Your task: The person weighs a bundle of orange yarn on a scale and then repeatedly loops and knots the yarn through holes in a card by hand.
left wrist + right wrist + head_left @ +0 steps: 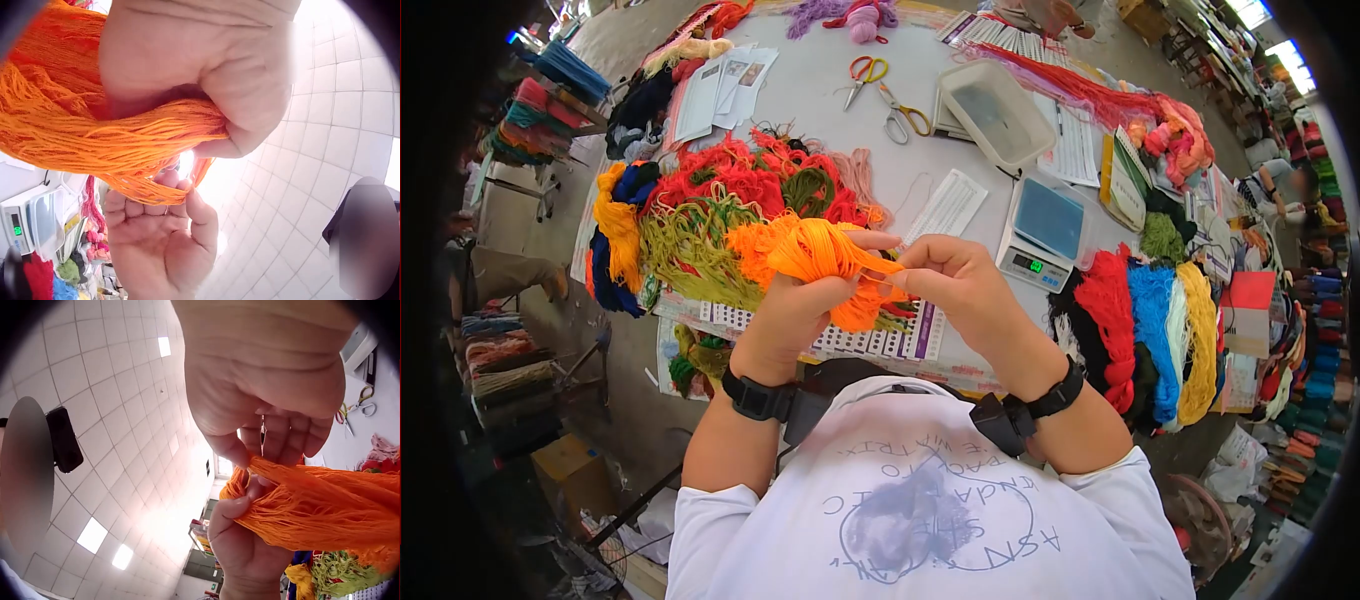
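Note:
An orange skein of yarn (pixel 815 250) is held up in front of the chest, over the table's near side. My left hand (pixel 800 305) grips its gathered end, the thumb lying across the strands. With thumb and fingers, my right hand (pixel 945 275) pinches a few strands at the skein's right tip. In the left wrist view a loop of orange strands (pixel 147 187) runs from the bundle to the right fingertips. The right wrist view shows the left thumb (pixel 231 507) pressing on the orange yarn (pixel 312 506). Behind the skein lies a heap of red and green yarn (pixel 710 200).
A digital scale (pixel 1040 225) stands right of the hands, beside a clear plastic tub (pixel 997 115). Scissors (pixel 865 80) and a second pair (pixel 903 115) lie farther back. Red, blue and yellow skeins (pixel 1155 320) hang over the right edge. A white paper slip (pixel 948 203) lies mid-table.

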### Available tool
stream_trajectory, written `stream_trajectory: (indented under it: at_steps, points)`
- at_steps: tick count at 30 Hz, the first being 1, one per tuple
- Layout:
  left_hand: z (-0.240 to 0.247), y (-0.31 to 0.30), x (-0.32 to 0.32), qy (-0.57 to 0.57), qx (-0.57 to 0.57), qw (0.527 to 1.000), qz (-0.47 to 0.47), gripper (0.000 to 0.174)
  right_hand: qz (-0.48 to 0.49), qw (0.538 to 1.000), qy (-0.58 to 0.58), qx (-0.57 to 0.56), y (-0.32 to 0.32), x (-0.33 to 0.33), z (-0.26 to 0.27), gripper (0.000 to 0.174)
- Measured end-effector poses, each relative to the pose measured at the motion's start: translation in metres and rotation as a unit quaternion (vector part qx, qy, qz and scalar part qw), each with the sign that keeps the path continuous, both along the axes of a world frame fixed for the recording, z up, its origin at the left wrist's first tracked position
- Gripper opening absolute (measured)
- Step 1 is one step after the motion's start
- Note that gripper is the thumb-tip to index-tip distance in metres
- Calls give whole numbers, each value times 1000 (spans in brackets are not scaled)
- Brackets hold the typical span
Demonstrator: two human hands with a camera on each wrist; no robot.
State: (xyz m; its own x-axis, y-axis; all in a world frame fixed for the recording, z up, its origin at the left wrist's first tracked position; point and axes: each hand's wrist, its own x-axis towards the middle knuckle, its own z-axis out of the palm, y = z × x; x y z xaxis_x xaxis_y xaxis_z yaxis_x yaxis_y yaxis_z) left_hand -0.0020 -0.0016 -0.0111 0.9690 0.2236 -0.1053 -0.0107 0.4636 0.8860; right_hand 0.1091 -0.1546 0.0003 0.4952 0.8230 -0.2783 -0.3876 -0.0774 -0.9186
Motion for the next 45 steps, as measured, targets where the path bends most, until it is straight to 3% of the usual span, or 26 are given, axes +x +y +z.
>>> stream_trajectory:
  at_steps: [13,16,18,19,22,23,24,25,27,29,30,31,32,34,36,38,40,43,45]
  points:
    - [-13,-3,9,-61,-190,979,29,62,-9,1000,-15,-6,9,-2,5,6]
    - [-15,-3,9,-72,-200,975,60,64,-6,996,-91,-19,9,0,4,8]
    - [-14,-6,9,-87,-212,971,72,65,-7,944,-323,-64,9,5,4,12]
    - [-12,-6,10,-102,-225,965,85,66,-10,944,-323,-64,10,6,4,12]
    - [-6,-1,13,-126,-253,959,20,64,11,961,-262,-86,12,11,2,11]
    - [-3,1,12,-126,-253,959,19,64,25,996,-70,-42,13,14,0,10]
    - [-1,4,11,-67,-268,961,-26,64,39,992,124,5,14,17,-2,8]
    - [1,7,10,-8,-281,957,-71,63,38,992,124,6,12,21,-2,8]
    - [-5,15,3,23,-266,957,-111,62,53,966,246,67,5,33,-1,7]
    - [-24,28,-8,56,-252,954,-155,60,66,955,271,98,-4,45,-12,8]
    - [-41,36,-15,18,-243,938,-247,54,82,943,295,128,-9,51,-15,9]
    - [-50,44,-24,-21,-232,912,-337,49,24,950,281,131,-16,57,-14,12]
    - [-42,48,-33,-20,-232,912,-339,49,-35,954,266,133,-26,67,-12,15]
    - [-22,57,-56,90,-184,977,-62,33,-76,933,293,194,-64,112,-44,17]
    - [-61,124,-97,-134,-340,922,-128,22,-195,911,326,161,-118,151,-65,18]
    - [-39,155,-119,-206,-331,919,-56,25,-298,885,341,106,-187,180,-88,18]
    - [14,153,-101,-243,-358,902,4,35,-370,865,335,62,-261,200,-106,19]
    - [20,212,-127,-242,-356,901,45,33,-453,845,284,-6,-373,214,-119,23]
    - [23,243,-139,-244,-421,857,168,31,-515,823,233,-64,-438,218,-114,25]
